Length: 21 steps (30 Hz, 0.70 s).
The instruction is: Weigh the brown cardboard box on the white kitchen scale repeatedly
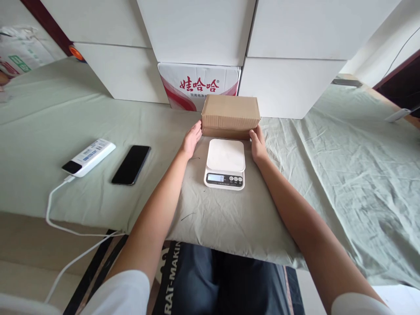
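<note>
A closed brown cardboard box [230,114] stands just behind a white kitchen scale [226,155] on the cloth. My left hand [192,139] presses against the box's left side with its fingers stretched along it. At the right side, my right hand [257,144] grips the box's corner, thumb on the front face and the other fingers mostly hidden behind. Nothing lies on the scale's platform, and its lit display appears to read 0. Whether the box rests fully on the cloth or is slightly raised, I cannot tell.
Large white panels [200,30] and a printed white carton [197,85] form a wall behind the box. To the left lie a black smartphone [131,165] and a white power bank [89,157] with a cable [49,205]. Wrinkled green cloth [328,175] covers the surface.
</note>
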Each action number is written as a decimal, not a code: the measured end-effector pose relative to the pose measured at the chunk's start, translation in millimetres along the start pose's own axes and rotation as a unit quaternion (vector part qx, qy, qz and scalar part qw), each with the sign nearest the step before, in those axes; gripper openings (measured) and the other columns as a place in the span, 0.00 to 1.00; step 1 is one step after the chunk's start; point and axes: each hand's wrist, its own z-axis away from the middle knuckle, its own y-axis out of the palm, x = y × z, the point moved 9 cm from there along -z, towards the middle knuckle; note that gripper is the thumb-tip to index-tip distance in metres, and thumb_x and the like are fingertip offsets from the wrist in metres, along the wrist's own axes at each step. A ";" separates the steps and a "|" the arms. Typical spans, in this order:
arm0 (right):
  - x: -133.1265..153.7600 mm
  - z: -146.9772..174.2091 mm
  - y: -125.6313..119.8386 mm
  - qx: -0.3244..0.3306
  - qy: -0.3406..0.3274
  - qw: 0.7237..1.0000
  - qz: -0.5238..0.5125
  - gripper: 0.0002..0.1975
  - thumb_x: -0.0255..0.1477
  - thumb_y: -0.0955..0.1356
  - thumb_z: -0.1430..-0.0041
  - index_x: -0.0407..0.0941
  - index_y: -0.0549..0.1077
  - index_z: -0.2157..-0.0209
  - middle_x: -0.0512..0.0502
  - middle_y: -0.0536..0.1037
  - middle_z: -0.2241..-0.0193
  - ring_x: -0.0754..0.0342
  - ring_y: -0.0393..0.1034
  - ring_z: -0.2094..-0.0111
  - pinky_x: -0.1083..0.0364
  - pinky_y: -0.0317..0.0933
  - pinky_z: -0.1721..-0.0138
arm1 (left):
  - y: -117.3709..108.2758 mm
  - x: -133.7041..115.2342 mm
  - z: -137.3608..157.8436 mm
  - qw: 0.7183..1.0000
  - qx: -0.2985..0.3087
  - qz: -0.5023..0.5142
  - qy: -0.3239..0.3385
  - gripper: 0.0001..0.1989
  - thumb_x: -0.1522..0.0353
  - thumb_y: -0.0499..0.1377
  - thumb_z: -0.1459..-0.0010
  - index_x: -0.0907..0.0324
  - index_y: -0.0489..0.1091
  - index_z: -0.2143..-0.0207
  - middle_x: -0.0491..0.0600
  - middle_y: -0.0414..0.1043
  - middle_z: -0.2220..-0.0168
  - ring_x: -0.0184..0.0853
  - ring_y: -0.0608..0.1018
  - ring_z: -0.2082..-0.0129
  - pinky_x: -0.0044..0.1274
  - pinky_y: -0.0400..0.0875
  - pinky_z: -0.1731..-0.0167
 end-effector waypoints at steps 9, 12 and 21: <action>106.1 37.6 5.8 0.027 -0.101 0.994 -0.013 0.40 0.61 0.65 0.31 0.61 0.64 0.24 0.49 0.66 0.21 0.39 0.54 0.18 0.33 0.49 0.16 | 9.9 -69.1 49.1 0.984 -0.072 0.009 0.162 0.42 0.33 0.66 0.43 0.47 0.72 0.36 0.57 0.68 0.23 0.52 0.64 0.18 0.45 0.58 0.20; 128.6 80.9 7.5 0.031 -0.094 0.995 -0.019 0.37 0.56 0.66 0.28 0.61 0.62 0.23 0.48 0.64 0.20 0.40 0.56 0.18 0.34 0.50 0.16 | 12.9 -83.4 89.2 0.968 -0.077 -0.033 0.239 0.37 0.33 0.65 0.40 0.49 0.71 0.43 0.57 0.78 0.37 0.51 0.77 0.29 0.44 0.69 0.28; 107.2 146.7 -5.2 -0.094 -0.044 0.994 -0.042 0.31 0.50 0.69 0.33 0.58 0.68 0.31 0.42 0.73 0.35 0.38 0.68 0.31 0.30 0.60 0.24 | 19.6 -60.2 135.4 0.955 -0.095 -0.057 0.277 0.34 0.34 0.65 0.40 0.52 0.68 0.51 0.52 0.77 0.57 0.44 0.85 0.55 0.39 0.80 0.47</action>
